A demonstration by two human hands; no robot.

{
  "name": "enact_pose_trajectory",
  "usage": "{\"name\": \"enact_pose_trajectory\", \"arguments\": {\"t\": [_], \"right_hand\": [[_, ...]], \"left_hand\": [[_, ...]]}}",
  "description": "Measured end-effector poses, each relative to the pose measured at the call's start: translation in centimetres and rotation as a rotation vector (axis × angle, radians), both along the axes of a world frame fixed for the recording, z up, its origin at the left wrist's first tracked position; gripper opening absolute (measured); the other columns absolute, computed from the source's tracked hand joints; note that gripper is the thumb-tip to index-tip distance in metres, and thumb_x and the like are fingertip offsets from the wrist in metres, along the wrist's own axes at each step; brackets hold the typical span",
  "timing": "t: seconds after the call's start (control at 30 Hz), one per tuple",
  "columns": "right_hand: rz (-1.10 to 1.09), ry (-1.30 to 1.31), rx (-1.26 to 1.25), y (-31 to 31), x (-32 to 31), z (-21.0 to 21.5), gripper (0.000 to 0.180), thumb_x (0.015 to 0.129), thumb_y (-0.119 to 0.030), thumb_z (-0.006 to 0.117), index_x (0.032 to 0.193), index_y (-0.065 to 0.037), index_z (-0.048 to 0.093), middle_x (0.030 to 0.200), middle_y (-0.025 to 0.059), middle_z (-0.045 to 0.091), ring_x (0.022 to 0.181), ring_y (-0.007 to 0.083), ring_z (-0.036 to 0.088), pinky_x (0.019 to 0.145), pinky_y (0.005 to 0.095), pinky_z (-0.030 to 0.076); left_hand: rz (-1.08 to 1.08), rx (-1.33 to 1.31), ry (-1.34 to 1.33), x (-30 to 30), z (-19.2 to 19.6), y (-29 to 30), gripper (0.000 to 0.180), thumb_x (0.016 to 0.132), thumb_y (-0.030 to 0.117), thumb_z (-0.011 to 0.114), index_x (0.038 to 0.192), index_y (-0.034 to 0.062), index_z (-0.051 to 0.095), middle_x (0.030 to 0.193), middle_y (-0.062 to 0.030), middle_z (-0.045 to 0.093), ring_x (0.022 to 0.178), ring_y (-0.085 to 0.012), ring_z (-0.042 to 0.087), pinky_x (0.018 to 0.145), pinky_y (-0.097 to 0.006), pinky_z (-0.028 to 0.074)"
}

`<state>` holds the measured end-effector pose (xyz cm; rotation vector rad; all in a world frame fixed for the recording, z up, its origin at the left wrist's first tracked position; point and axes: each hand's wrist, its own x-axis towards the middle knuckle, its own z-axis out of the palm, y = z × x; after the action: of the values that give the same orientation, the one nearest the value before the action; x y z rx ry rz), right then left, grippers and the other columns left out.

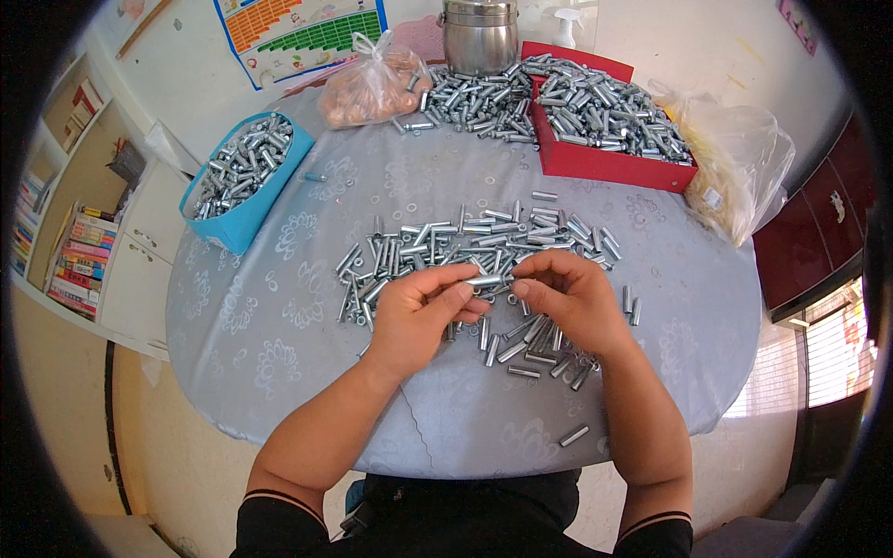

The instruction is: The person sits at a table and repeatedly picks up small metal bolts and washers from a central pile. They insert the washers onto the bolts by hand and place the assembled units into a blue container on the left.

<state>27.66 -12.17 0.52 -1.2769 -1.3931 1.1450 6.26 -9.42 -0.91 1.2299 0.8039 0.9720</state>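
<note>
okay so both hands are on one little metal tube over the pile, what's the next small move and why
Probably set the metal tube apart from the loose pile, perhaps toward the blue box or red tray, which both hold similar tubes. The left hand and right hand pinch its two ends.

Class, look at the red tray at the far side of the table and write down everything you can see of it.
The red tray is a shallow, rectangular, straight-walled box, seemingly plastic or painted card. It sits flat on the grey patterned tablecloth at the far right, heaped with shiny metal sleeves. More sleeves lie against its left wall, a clear plastic bag lies at its right end, and neither hand touches it.
</note>
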Motion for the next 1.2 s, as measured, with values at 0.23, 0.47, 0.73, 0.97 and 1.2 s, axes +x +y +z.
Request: {"name": "enact_pose_trajectory", "arguments": {"t": [0.23, 0.47, 0.73, 0.97, 1.2], "right_hand": [[0.093, -0.846, 0.411, 0.3, 0.3, -0.4, 0.014, 0.075, -0.019, 0.073, 0.084, -0.010, 0.070, 0.086, 0.0096, 0.060, 0.084, 0.0312, 0.061, 0.071, 0.0410, 0.051], [0.068, -1.039, 0.380, 0.1, -0.6, -0.6, 0.012, 0.080, -0.019, 0.067, 0.086, -0.009, 0.069, 0.086, 0.0094, 0.058, 0.084, 0.0302, 0.062, 0.071, 0.0418, 0.051], [-0.194, -0.253, 0.087, -0.1, -0.6, -0.9, 0.011, 0.090, -0.012, 0.064, 0.095, -0.002, 0.065, 0.084, 0.0091, 0.066, 0.072, 0.0160, 0.063, 0.065, 0.0297, 0.049], [-0.073, 0.161, -0.002, -0.2, -1.3, -0.5, 0.010, 0.091, -0.004, 0.064, 0.099, 0.001, 0.060, 0.085, 0.0035, 0.066, 0.078, 0.0091, 0.062, 0.064, 0.0225, 0.047], [-0.070, 0.176, -0.020, -0.2, -1.1, -0.7, 0.018, 0.091, -0.005, 0.064, 0.107, 0.001, 0.063, 0.090, 0.0042, 0.068, 0.081, 0.0108, 0.064, 0.072, 0.0235, 0.051]], "left_hand": [[0.049, -0.001, -0.029, 0.0, -0.3, 0.3, 0.024, 0.094, 0.003, 0.056, 0.116, -0.0052, 0.062, 0.095, -0.0135, 0.069, 0.083, -0.0204, 0.070, 0.071, -0.029, 0.059], [0.055, -0.011, 0.000, 0.0, -0.4, 0.2, 0.024, 0.094, 0.003, 0.057, 0.117, -0.0048, 0.062, 0.096, -0.0125, 0.069, 0.083, -0.0197, 0.070, 0.071, -0.028, 0.059], [0.060, 0.005, 0.000, 0.1, -0.5, 0.2, 0.024, 0.094, 0.003, 0.057, 0.116, -0.0054, 0.062, 0.095, -0.0131, 0.069, 0.082, -0.0196, 0.070, 0.071, -0.028, 0.059], [0.066, -0.010, -0.005, 0.1, -0.2, 0.2, 0.024, 0.094, 0.003, 0.057, 0.116, -0.0059, 0.062, 0.096, -0.0141, 0.069, 0.083, -0.0201, 0.070, 0.071, -0.028, 0.060], [0.041, -0.012, 0.000, 0.2, 0.0, 0.1, 0.024, 0.094, 0.002, 0.057, 0.115, -0.0066, 0.062, 0.098, -0.0148, 0.069, 0.084, -0.0209, 0.070, 0.072, -0.029, 0.060]]}}
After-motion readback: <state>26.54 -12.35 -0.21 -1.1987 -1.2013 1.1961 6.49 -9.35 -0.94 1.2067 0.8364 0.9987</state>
